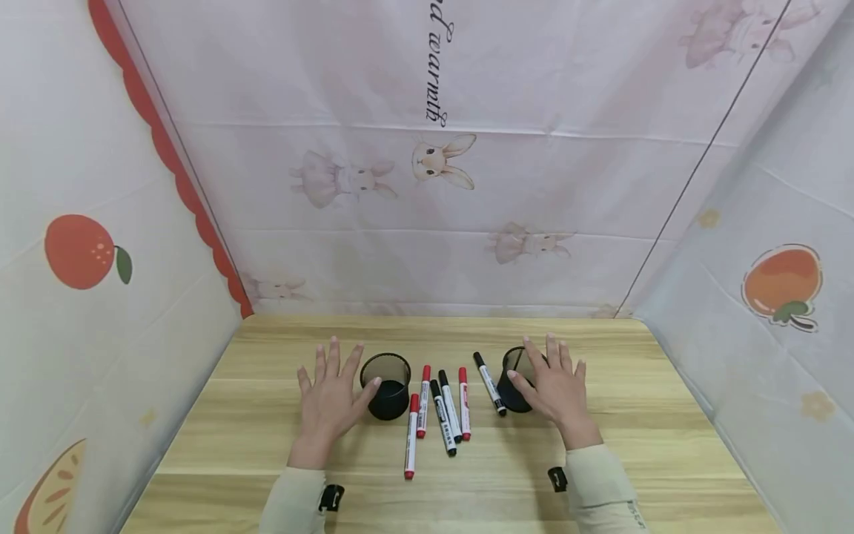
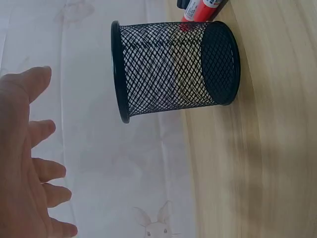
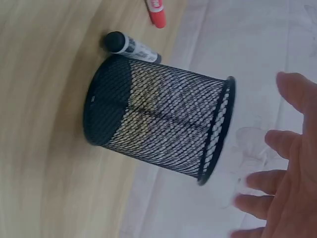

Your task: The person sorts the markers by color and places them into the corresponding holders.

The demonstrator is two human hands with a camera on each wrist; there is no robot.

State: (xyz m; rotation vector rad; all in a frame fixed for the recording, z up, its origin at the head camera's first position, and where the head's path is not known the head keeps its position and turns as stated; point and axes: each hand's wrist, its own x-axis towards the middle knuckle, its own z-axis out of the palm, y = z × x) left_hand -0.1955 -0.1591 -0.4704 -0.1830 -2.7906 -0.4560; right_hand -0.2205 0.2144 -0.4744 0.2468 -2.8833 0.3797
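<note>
My left hand (image 1: pixel 330 400) is held with its fingers spread beside a black mesh pen holder (image 1: pixel 387 404). In the left wrist view the fingers are apart from that upright pen holder (image 2: pixel 168 69). My right hand (image 1: pixel 559 389) spreads its fingers at a second mesh pen holder (image 1: pixel 514 397), partly covering it in the head view. A gap shows between that hand and the pen holder (image 3: pixel 158 119) in the right wrist view. Between the pen holders lie three red-capped markers (image 1: pixel 411 437) and two black-capped markers (image 1: pixel 443 419). Another black-capped marker (image 1: pixel 490 384) lies beside the right pen holder.
The wooden table (image 1: pixel 507 489) meets a printed cloth backdrop (image 1: pixel 373 274) at its far edge. Cloth walls with fruit prints stand on the left (image 1: pixel 153 326) and right (image 1: pixel 740 371). Both wrists wear light sleeves and dark straps.
</note>
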